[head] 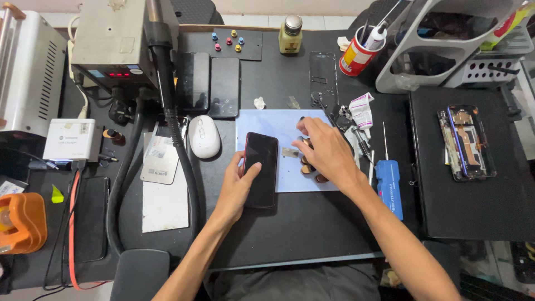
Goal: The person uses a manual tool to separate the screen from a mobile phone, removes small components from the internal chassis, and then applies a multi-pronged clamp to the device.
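While left hand (238,184) clasps phone (261,169) | right hand (329,151) spread over mat (267,124) | mouse (204,136) beside.

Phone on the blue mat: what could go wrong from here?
1. The left hand steadies the phone, whose lower end overhangs the blue mat; a push could slide it off.
2. The right hand covers small brown parts and might scatter them.
3. The screwdriver lies close by the right wrist and may get knocked.
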